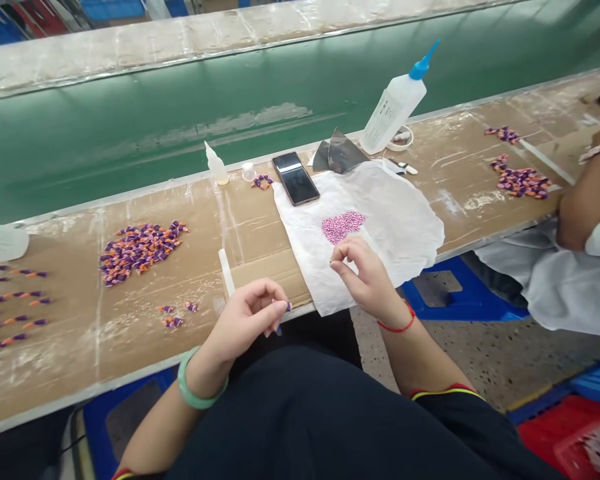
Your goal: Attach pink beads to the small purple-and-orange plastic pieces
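Observation:
My left hand is closed near the table's front edge, thumb and forefinger pinching a small purple piece that is mostly hidden. My right hand is over the white cloth, thumb and fingertips drawn close together; whether anything tiny is between them I cannot make out. Just beyond its fingers, a patch of small pink-and-white beads lies on the white cloth. Left of my left hand are a few purple-and-orange pieces, with a larger pile of purple-and-orange pieces farther back.
A phone, a small dropper bottle and a ring of pieces stand or lie behind the cloth. A large blue-tipped bottle leans by a tape roll. At right, another person's arm is beside more piles.

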A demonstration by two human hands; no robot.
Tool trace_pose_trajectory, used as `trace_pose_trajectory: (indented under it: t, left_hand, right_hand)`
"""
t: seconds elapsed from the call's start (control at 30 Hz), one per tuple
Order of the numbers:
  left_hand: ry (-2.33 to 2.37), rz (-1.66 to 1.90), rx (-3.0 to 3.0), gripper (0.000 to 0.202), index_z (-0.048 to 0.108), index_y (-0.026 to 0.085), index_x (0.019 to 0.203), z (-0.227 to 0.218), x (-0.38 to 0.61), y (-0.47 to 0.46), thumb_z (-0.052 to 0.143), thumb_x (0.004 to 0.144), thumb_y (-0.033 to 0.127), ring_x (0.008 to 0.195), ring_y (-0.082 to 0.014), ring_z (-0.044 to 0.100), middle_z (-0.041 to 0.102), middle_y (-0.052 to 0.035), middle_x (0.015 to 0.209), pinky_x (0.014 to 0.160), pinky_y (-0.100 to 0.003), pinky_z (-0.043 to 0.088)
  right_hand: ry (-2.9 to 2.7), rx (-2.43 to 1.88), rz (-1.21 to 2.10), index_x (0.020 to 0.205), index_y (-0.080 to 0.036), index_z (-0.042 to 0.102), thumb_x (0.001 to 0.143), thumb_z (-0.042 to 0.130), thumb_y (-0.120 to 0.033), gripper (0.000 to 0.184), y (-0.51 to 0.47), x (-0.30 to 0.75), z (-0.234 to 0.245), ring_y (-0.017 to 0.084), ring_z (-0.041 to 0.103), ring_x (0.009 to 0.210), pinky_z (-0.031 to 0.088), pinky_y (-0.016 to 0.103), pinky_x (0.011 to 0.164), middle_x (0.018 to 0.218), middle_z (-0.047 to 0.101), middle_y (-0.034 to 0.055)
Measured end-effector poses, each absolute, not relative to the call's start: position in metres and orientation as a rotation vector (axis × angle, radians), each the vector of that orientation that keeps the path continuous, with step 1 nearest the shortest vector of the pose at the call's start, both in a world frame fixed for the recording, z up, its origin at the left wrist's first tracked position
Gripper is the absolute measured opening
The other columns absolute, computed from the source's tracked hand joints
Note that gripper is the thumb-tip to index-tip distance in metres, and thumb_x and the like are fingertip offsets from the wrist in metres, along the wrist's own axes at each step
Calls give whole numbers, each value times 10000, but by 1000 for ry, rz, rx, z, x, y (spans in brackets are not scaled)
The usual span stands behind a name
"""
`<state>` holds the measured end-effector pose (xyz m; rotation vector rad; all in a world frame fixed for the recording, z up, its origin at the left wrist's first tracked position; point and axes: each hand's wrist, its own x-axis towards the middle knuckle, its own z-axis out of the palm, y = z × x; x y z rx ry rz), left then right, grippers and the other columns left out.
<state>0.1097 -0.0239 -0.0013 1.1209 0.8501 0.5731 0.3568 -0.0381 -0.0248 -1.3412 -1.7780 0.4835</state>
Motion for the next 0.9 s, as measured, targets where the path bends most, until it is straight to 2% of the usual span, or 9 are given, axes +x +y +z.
trace_pose_trajectory:
  t: [0.17,0.43,0.63,0.73,0.9]
  left_hand:
    - [873,591,1225,377,621,149,741,14,128,-23,747,807,498,485,-79,468,549,18,591,467,-209,398]
    - [937,783,1596,164,688,156,752,26,128,-25,671,864,274,583,-128,556,655,-34,678,550,-245,447]
    - [908,807,1794,128,699,163,766,31,128,-24,625,869,174,596,-130,567,686,-39,701,545,-233,435]
    - [913,745,1744,141,689,160,751,30,128,-23,634,870,212,584,-128,549,668,-36,684,546,-237,434]
    - [880,615,1396,240,667,146,740,26,127,-21,703,829,367,540,-110,480,592,-10,619,515,-238,397]
  right_hand:
    - [-1917,-1109,458,846,-229,478,952,517,-125,153,-47,332,7,194,503,803,409,370,753,807,548,18]
    - [-2044,-1032,268,859,-231,483,949,506,-79,178,-50,318,22,201,483,790,412,367,704,809,553,33]
    - [-2091,-1054,270,860,-218,482,952,495,-66,179,-52,316,25,198,464,789,423,358,699,809,553,43]
    - [-2100,-1067,280,853,-218,486,953,482,-62,185,-53,316,26,198,464,787,427,358,696,802,553,42]
    - [-2113,-1050,311,843,-219,482,942,487,-51,195,-54,316,27,197,469,777,437,356,686,790,547,38]
